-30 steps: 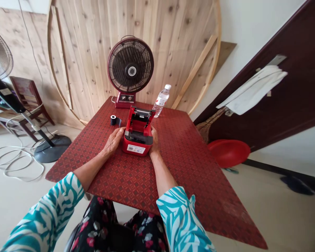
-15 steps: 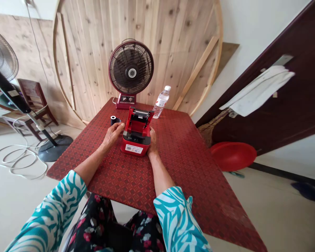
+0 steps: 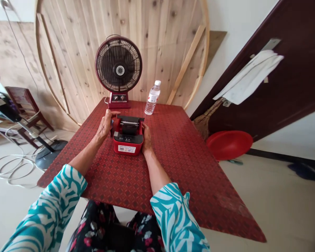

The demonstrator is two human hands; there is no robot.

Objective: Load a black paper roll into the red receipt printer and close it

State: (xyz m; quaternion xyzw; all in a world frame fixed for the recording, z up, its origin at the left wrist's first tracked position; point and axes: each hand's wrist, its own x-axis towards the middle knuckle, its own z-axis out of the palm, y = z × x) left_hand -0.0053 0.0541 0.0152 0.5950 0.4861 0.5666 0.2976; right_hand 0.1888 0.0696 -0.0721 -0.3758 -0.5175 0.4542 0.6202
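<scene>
A small red and black receipt printer (image 3: 128, 147) sits on the table in front of me, its lid (image 3: 131, 119) raised partway and tilted. My left hand (image 3: 104, 126) is at the printer's left side, its fingers closed on the lid's upper left corner. Along the right side of the casing, my right hand (image 3: 146, 139) is wrapped round it and steadies it, some fingertips hidden behind. Between my left hand and the printer shows a bit of a dark paper roll (image 3: 111, 128), mostly covered.
A red table fan (image 3: 119, 70) stands at the back of the patterned table (image 3: 183, 168), with a water bottle (image 3: 152, 98) to its right. A red basin (image 3: 229, 145) is on the floor at right. A floor fan (image 3: 5, 106) and coiled cable are at left.
The printer's lid has swung lower over the body. My left hand has gone up and forward to the lid's corner, covering most of the roll. The view has shifted slightly right.
</scene>
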